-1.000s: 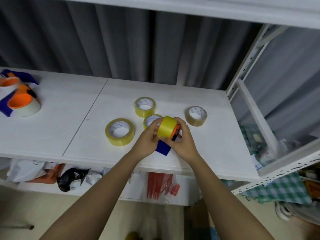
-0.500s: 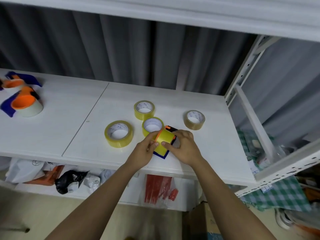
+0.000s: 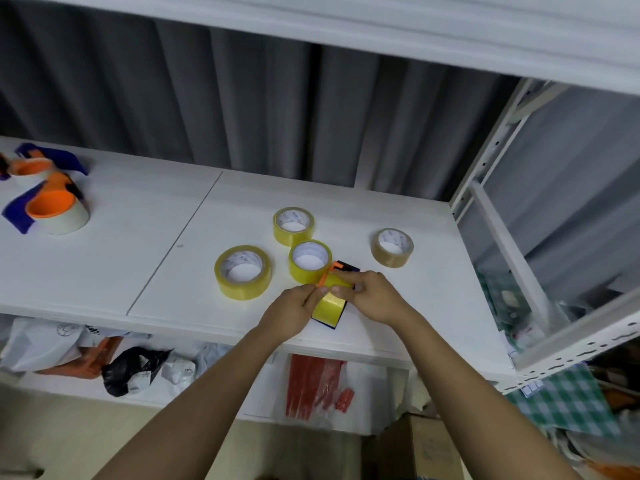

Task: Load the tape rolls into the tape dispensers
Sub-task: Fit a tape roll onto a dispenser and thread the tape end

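Left hand: the left hand is pinching the near-left edge of the yellow tape roll in the dark blue and orange dispenser, fingers curled.
Right hand: the right hand is gripping the same dispenser from the right, w/ its fingers curled over the top of the roll.
Dispenser: it is sitting low at the front of the white wooden shelf, between the 2 hands; can't tell if it is touching the shelf.
Loose rolls: 4 are lying flat on the shelf. The big pale yellow tape roll is lying left of the hands. The middle yellow tape roll is lying just behind the dispenser, touching or nearly touching it. The far yellow tape roll is lying just behind that one. The brown tape roll is lying apart on the right.
Far left: a white tape roll in an orange and blue dispenser is sitting near the shelf's left end, w/ another orange and blue dispenser behind it.
Under shelf: a black plastic bag & a red packet are lying below.
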Demonstrator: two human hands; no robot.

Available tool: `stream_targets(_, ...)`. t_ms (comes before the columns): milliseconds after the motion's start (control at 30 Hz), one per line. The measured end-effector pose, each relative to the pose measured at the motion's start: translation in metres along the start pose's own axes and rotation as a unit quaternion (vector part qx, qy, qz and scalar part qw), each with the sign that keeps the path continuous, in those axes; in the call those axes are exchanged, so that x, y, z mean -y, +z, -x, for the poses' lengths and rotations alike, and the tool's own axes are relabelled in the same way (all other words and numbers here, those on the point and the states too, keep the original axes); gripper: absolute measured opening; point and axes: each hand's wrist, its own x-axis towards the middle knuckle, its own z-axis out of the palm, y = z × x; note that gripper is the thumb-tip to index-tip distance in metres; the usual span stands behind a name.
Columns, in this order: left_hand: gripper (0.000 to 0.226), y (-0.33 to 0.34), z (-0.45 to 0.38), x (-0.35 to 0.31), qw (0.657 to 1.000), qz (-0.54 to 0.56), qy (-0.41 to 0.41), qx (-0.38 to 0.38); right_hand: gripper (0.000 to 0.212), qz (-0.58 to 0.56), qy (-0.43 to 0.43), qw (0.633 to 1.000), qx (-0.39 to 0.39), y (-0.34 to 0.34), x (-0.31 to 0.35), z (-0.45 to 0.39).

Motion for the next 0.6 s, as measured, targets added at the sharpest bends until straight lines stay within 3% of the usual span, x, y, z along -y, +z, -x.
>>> stream_targets(100, 0.048, -0.003, -0.003, -0.005, 1.0, -0.027, -0.009, 0.01, 0.037, -0.066, 0.043, 0.997, 0.025, -0.005, 0.006, -0.006)
stream_targets(200, 0.047, -0.002, -0.008, -0.004, 0.999, -0.039, -0.024, 0.02, 0.027, -0.016, 0.058, 0.998, 0.013, -0.004, 0.009, -0.005)
stream_targets(300, 0.048, -0.002, -0.014, 0.0, 0.998, -0.059, -0.022, 0.012, 0.028, 0.137, 0.0, 0.987, -0.085, 0.006, 0.012, 0.002)
stream_targets(433, 0.052, -0.002, -0.017, 0.0, 0.996, -0.085, -0.008, 0.007, 0.007, 0.239, -0.141, 0.922, -0.268, 0.03, 0.015, 0.022)
stream_targets(600, 0.057, -0.001, -0.021, -0.001, 0.994, -0.11, -0.005, -0.006, 0.01, 0.245, -0.165, 0.908, -0.295, 0.041, 0.012, 0.039)
